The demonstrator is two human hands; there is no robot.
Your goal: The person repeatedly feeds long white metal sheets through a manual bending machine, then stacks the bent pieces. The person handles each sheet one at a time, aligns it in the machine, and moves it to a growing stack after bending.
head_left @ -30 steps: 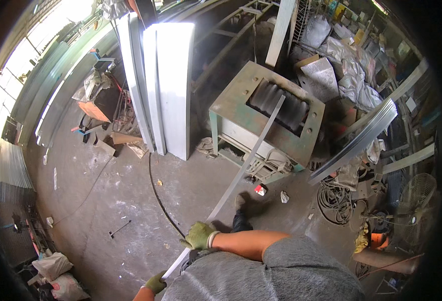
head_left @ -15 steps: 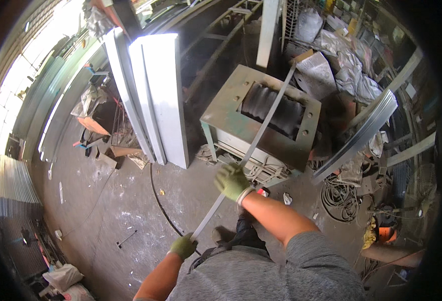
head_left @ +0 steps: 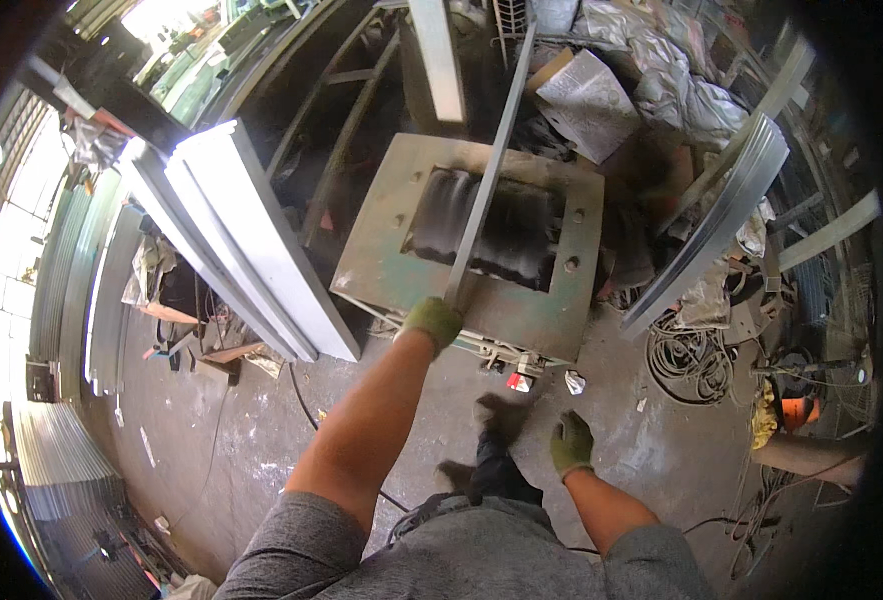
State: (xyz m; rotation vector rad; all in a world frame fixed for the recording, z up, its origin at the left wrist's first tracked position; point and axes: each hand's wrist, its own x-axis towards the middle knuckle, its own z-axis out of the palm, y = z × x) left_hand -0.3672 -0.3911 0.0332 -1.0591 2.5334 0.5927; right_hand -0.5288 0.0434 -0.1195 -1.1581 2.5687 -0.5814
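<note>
My left hand (head_left: 431,322), in a green work glove, is closed round the near end of a long flat metal strip (head_left: 488,185). The strip slants up and away, crossing above a squat box-shaped machine (head_left: 371,250) with a worn, greenish-grey top. A dark ribbed roller or brush (head_left: 531,225) shows in the rectangular opening of that top. Whether the strip touches the machine I cannot tell. Down by my right side hangs my right hand (head_left: 571,442), gloved alike, off the strip, with its fingers stretched out and nothing visible in them.
Long white metal panels (head_left: 261,230) stand left of the machine. A stack of curved-looking metal profiles (head_left: 721,220) leans at the right, above a coiled cable (head_left: 691,362). Behind the machine are a cardboard box (head_left: 591,105) and plastic sacks (head_left: 651,60). A hose (head_left: 304,400) crosses the floor.
My right hand has let go of the strip's middle and dropped to my right side. My left hand has moved forward, and the strip has gone farther away over the machine. My view has shifted.
</note>
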